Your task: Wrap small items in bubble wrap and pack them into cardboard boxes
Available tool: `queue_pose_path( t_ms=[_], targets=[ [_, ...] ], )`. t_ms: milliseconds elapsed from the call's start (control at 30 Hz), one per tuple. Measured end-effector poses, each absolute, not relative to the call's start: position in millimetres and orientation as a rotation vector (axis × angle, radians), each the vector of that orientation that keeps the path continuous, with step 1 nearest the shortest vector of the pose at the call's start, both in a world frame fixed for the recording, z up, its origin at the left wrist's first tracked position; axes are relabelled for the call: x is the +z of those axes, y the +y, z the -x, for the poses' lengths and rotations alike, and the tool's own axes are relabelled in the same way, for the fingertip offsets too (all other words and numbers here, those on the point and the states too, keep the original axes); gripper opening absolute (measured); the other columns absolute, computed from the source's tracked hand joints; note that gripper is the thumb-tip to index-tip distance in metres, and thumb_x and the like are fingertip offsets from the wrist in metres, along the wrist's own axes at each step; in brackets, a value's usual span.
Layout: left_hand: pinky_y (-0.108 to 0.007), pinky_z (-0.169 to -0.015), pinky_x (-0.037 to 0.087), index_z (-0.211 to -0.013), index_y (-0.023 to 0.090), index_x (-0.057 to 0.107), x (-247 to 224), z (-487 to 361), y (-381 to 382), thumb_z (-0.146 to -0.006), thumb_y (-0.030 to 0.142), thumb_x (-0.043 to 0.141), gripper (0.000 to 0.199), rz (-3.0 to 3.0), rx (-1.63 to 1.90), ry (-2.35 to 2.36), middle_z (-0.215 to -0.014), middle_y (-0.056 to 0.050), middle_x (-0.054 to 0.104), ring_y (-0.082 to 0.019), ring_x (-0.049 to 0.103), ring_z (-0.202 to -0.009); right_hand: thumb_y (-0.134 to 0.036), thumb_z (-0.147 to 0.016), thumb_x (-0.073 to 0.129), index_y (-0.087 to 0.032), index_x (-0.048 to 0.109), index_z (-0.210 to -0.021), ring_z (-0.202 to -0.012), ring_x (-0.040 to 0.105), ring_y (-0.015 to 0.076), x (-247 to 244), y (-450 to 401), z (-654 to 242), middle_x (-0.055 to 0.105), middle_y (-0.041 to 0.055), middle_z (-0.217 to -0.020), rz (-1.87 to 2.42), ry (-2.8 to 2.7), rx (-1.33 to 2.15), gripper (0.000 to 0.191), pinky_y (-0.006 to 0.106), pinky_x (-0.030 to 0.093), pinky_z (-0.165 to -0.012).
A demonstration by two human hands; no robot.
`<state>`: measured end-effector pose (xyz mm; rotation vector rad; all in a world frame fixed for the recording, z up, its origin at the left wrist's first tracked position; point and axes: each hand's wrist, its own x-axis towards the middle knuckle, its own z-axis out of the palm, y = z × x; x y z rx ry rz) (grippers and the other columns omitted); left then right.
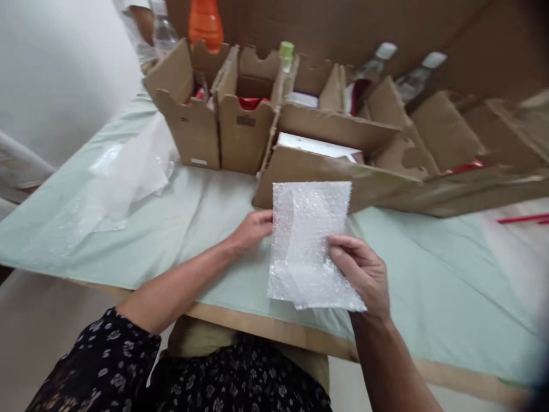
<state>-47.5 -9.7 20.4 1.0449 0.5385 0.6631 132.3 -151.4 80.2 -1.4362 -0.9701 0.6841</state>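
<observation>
While the right hand (pixel 364 272) pinches the right edge of a bubble-wrap piece (pixel 309 246) between thumb and fingers, the left hand (pixel 256 228) is up against its left edge; those fingertips vanish behind the wrap, so I can't tell whether they grip it. The wrap is held up over the pale green cloth (pixel 429 269), in front of the person; call it the dial's centre, and a long cardboard box (pixel 347 174) blocks the way at twelve, part of its front wall hidden by the wrap; a white carton (pixel 317 146) sits inside, its lower part out of sight behind that wall.

Round to eleven we go, and two upright cardboard boxes (pixel 244 134) stand side by side, red things low inside; an orange bottle (pixel 206 23) rises behind the left one, and a green cap (pixel 286 50) pokes up nearer twelve; at one o'clock two white-capped clear bottles (pixel 420 80) lean among more boxes, rather blurred! Over at ten, crumpled clear plastic (pixel 132 166) sprawls on the cloth; at three, red sticks (pixel 521 219); far off towards eleven, another person's arm (pixel 143 23).
</observation>
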Motion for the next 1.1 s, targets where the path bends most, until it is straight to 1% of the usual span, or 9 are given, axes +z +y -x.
queue_pose_path(
  t_ms=[133,233,333,433,600,700,867,967,1100],
  targets=[
    [-0.033,-0.079,0.056,-0.097,0.017,0.078,29.5,45.8,-17.5,-0.073,0.067,0.083,0.056,-0.86,0.512,0.413,-0.091,-0.008,0.078,-0.021,0.071,-0.086,-0.037,-0.077,0.085,-0.026,0.083,-0.096,-0.062,0.059,0.0112,58.9,-178.4,-148.3,0.077,0.0016,-0.084,1.466,-0.781,0.778,0.021,0.023,0.046,-0.054],
    [-0.032,-0.081,0.055,-0.102,0.016,0.078,31.8,43.7,-32.5,-0.066,0.062,0.091,0.059,-0.957,0.419,0.442,-0.096,-0.008,0.079,-0.02,0.071,-0.086,-0.037,-0.083,0.079,-0.025,0.083,-0.103,-0.062,0.06,0.0122,42.9,-186.2,-146.2,0.077,0.0017,-0.083,1.505,-0.815,0.83,0.023,0.025,0.049,-0.056],
    [-0.031,-0.081,0.053,-0.096,0.014,0.077,31.4,42.4,-42.0,-0.064,0.047,0.095,0.049,-1.068,0.403,0.598,-0.093,-0.007,0.079,-0.019,0.07,-0.082,-0.032,-0.092,0.071,-0.025,0.082,-0.11,-0.093,0.074,0.0195,30.3,-191.8,-143.9,0.081,0.0055,-0.108,1.559,-1.067,0.757,0.022,0.034,0.062,-0.083],
    [-0.03,-0.077,0.052,-0.093,0.014,0.076,33.0,43.9,-40.6,-0.067,0.037,0.091,0.039,-1.072,0.427,0.717,-0.089,-0.005,0.077,-0.016,0.068,-0.078,-0.022,-0.099,0.061,-0.027,0.078,-0.122,-0.126,0.069,0.0242,23.0,-203.3,-149.5,0.074,0.0075,-0.135,1.6,-1.39,0.5,0.029,0.044,0.058,-0.108],
    [-0.027,-0.073,0.05,-0.089,0.014,0.074,35.9,47.3,-33.0,-0.069,0.029,0.087,0.028,-1.035,0.426,0.748,-0.084,-0.002,0.074,-0.014,0.065,-0.074,-0.013,-0.096,0.059,-0.027,0.058,-0.15,-0.143,0.057,0.0303,27.5,-230.3,-154.0,0.055,0.0141,-0.158,1.631,-1.891,0.147,0.056,0.052,0.055,-0.112],
    [-0.027,-0.071,0.049,-0.088,0.014,0.072,35.3,46.8,-34.6,-0.072,0.03,0.085,0.026,-1.074,0.425,0.766,-0.083,-0.001,0.072,-0.013,0.063,-0.073,-0.017,-0.095,0.058,-0.024,0.055,-0.151,-0.141,0.057,0.0329,41.3,-239.7,-137.4,0.056,0.0167,-0.155,1.572,-2.031,0.125,0.056,0.053,0.056,-0.105],
    [-0.028,-0.072,0.048,-0.095,0.014,0.072,38.0,46.8,-40.1,-0.071,0.041,0.089,0.04,-1.125,0.421,0.747,-0.086,-0.002,0.072,-0.014,0.063,-0.074,-0.043,-0.096,0.068,-0.013,0.058,-0.149,-0.13,0.064,0.0375,45.9,-232.0,-101.0,0.063,0.0225,-0.148,1.572,-1.995,0.094,0.061,0.054,0.057,-0.098],
    [-0.027,-0.066,0.047,-0.098,0.015,0.07,42.7,48.2,-41.4,-0.067,0.059,0.092,0.059,-1.125,0.375,0.71,-0.086,-0.002,0.071,-0.015,0.063,-0.073,-0.029,-0.1,0.061,-0.018,0.075,-0.122,-0.112,0.074,0.0292,30.4,-222.1,-92.2,0.078,0.0135,-0.124,1.616,-1.68,0.113,0.029,0.045,0.06,-0.092],
    [-0.028,-0.068,0.05,-0.112,0.016,0.069,46.7,46.9,-43.8,-0.057,0.065,0.097,0.078,-1.117,0.33,0.623,-0.093,-0.005,0.074,-0.017,0.066,-0.077,-0.036,-0.098,0.068,-0.021,0.08,-0.104,-0.096,0.077,0.0228,14.0,-223.8,-92.4,0.082,0.006,-0.104,1.654,-0.961,0.357,0.02,0.038,0.061,-0.088]
  ],
)
